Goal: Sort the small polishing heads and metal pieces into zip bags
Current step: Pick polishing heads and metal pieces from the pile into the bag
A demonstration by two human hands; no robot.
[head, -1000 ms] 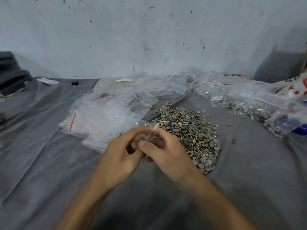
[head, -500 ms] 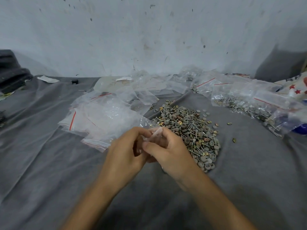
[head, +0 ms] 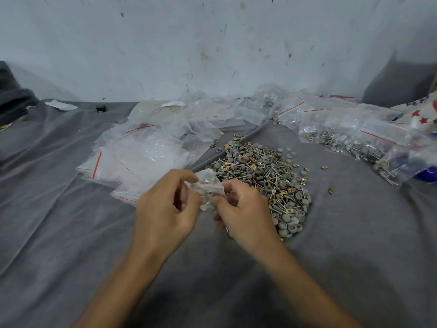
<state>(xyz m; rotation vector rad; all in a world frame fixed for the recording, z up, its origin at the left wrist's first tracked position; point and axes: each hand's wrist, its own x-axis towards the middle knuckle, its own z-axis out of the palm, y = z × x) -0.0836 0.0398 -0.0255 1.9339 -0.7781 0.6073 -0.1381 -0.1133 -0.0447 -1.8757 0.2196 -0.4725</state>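
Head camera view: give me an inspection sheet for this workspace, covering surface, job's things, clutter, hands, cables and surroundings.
Surface: wrinkled grey cloth.
Job's things: loose pile of grey heads, pins and brass pieces; empty zip bags left of it; filled bags at far right.
Clutter: stray pieces right of the pile; paper scrap and small black object far left.
Grippers: left hand and right hand both pinch a small zip bag.
Cables: nothing seen.
Surroundings: scuffed pale wall; dark bundle at left; star-printed fabric at right.
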